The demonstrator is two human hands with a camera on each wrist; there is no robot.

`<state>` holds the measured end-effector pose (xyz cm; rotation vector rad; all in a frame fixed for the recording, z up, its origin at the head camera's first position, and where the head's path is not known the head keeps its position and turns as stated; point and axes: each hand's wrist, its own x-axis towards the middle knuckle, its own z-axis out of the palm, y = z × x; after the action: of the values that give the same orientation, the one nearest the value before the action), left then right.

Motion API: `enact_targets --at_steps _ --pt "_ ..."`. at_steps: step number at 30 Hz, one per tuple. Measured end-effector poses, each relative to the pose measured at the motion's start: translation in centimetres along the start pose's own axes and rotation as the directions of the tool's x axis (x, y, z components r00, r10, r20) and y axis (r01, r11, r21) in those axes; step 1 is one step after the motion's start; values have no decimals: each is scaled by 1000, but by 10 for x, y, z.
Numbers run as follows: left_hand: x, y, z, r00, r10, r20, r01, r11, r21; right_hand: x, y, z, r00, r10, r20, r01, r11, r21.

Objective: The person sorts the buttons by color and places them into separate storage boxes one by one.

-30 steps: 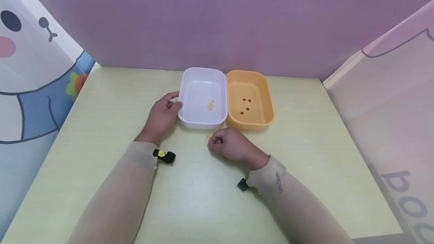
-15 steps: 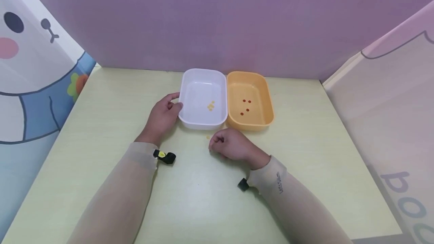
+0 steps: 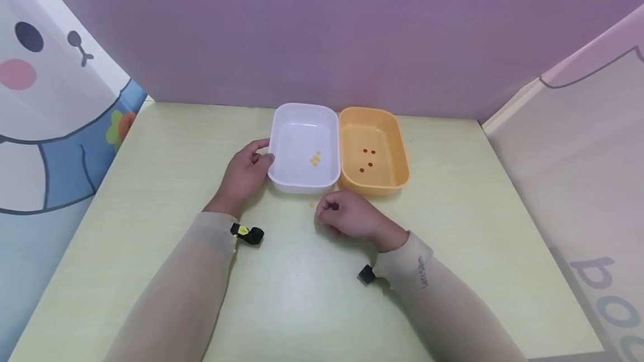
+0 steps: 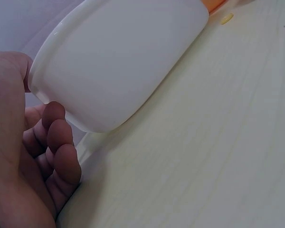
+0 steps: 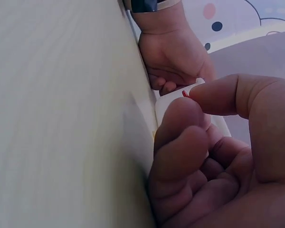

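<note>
My left hand point(image 3: 245, 175) grips the left rim of a white plastic box point(image 3: 302, 116), thumb over the edge and other fingers bent beside its wall. Several small yellow discs point(image 3: 315, 159) lie in this box. Just in front of the boxes, my right hand point(image 3: 352, 215) hovers low over the table with curled fingers. Between its thumb and forefinger it pinches a small red disc point(image 5: 185, 94), visible only in the right wrist view. One loose yellow disc point(image 3: 311, 204) lies on the table left of the right fingertips.
Against the white box's right side stands an orange box point(image 3: 374, 122) with several red discs point(image 3: 370, 164) inside. A purple panel point(image 3: 322, 32) rises behind both. Printed panels flank the pale wooden table point(image 3: 302, 306).
The right hand has edged slightly right, away from the loose yellow disc, still pinching. The left hand keeps its hold on the white box. The head view has shifted a little.
</note>
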<state>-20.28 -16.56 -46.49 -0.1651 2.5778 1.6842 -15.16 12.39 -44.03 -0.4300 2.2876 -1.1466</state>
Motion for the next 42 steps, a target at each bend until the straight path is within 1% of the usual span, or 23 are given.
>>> enact_targets --at_steps 5,9,17,24,28,36,42 --pt "-1 0 1 1000 -3 -3 3 1000 3 -1 0 0 1000 -22 2 22 1000 1" --pt "-2 0 1 1000 -6 6 6 1000 7 -5 -3 -2 1000 -20 3 20 1000 -3" --pt "-1 -2 3 1000 -14 -1 14 1000 6 -14 -8 -15 1000 -12 -7 12 998 64" --pt "0 -3 4 1000 4 -5 -4 1000 5 -21 -11 -26 998 -39 -44 46 987 155" --pt "1 -4 3 1000 0 -7 0 1000 4 -23 -13 -34 997 -45 -65 57 979 194" --pt "1 -2 1 1000 4 -9 -3 1000 8 -26 -18 -51 991 -27 -134 54 977 206" --pt "2 -2 2 1000 5 -2 -5 1000 4 -26 -16 -61 986 -8 -165 43 976 213"
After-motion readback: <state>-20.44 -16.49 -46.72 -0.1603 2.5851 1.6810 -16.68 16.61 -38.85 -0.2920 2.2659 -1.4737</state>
